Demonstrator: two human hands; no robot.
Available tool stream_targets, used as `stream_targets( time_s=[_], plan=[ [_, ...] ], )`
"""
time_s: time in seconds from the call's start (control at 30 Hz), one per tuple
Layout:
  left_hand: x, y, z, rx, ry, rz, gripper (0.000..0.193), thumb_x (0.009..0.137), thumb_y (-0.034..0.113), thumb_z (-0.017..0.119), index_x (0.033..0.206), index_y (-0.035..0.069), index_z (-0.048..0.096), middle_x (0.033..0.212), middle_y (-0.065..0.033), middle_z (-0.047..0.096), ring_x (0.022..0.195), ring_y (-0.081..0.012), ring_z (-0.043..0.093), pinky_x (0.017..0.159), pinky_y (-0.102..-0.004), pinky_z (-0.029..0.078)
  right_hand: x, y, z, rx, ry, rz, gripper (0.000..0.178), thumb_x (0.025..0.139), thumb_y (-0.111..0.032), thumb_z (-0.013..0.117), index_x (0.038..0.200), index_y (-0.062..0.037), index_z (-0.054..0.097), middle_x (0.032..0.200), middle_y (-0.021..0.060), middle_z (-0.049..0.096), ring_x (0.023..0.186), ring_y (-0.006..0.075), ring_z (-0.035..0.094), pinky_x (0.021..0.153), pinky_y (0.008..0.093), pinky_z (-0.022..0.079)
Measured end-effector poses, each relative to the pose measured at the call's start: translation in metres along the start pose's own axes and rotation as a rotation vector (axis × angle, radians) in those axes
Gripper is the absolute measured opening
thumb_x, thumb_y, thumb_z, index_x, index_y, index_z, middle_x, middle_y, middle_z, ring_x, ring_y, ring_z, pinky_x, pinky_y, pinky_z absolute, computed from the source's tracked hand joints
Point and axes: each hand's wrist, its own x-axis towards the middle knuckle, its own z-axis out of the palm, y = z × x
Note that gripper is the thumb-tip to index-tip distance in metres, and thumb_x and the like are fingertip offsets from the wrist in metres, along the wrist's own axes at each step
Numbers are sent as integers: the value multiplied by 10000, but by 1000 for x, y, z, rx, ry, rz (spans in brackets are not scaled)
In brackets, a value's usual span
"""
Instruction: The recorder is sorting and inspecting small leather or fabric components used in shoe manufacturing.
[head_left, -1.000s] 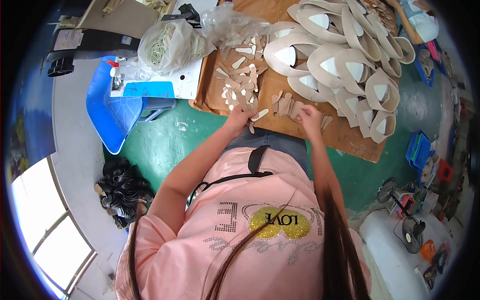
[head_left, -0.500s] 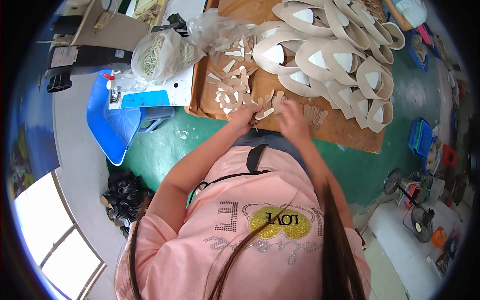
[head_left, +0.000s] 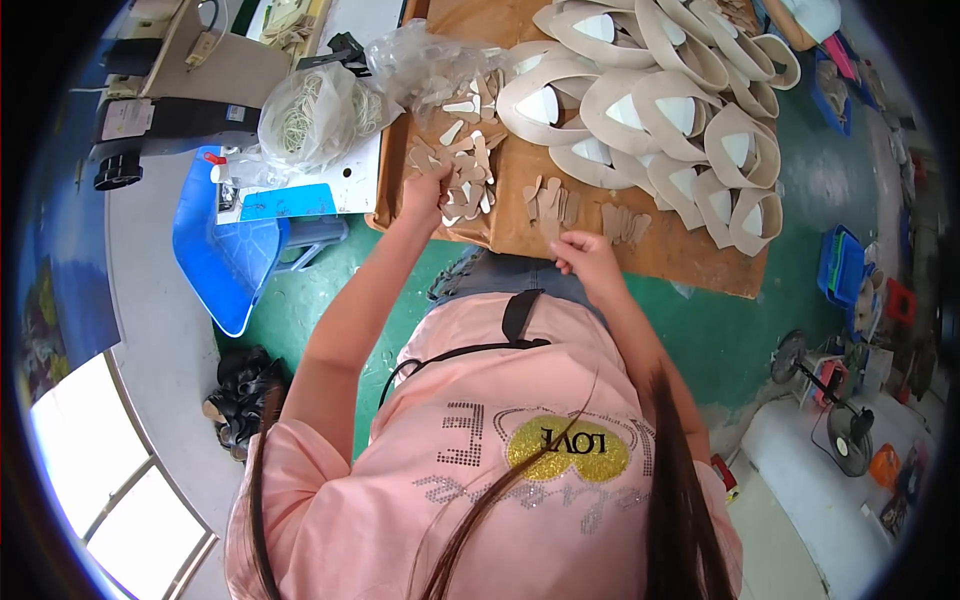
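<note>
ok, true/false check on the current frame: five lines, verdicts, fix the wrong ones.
1. The left hand is at the loose pile of small pieces. True.
2. The bag of string sits left of that pile. True.
3. The right hand is inside the bag of string. False: it is by the near edge of the table.
4. Beige shoe parts lie on the table. True.
5. The floor is red. False: it is green.

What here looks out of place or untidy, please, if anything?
Nothing looks clearly spilled or damaged. The small pieces near the left hand lie in a loose jumble, unlike the neat row near the right hand, and a dark heap lies directly on the floor, away from the table.
</note>
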Motion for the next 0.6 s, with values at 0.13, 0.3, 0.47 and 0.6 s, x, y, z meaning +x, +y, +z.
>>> stream_targets(
  time_s=[0.13,0.3,0.47,0.6],
  plan=[
    [-8,-8,5,14,-136,-172,120,719,47,577,631,51,497,515,-21,447,416,-110,401,370,-231,297,1,-2,-6,83,45,23,105,764,-110,588,793,-10,591,610,-3,518,523,61,448,484,178,360],
    [-34,-33,26,-2,-310,-227,95,714,46,606,708,65,513,551,8,461,426,-84,397,374,-215,313,4,-1,-8,116,111,-17,113,759,-80,581,799,25,591,615,-1,511,518,61,438,466,192,356],
    [-33,-39,27,63,-357,-243,101,721,64,615,717,72,514,563,2,489,434,-80,420,382,-212,327,9,5,-11,103,163,-27,118,761,-75,577,826,23,575,612,-2,508,516,62,440,465,193,358],
    [-30,-39,19,11,-367,-265,113,724,70,612,692,76,504,567,-7,507,449,-89,447,394,-209,345,12,6,-9,94,174,-15,109,763,-66,573,837,14,563,620,2,520,522,64,453,465,193,363]
  ],
)
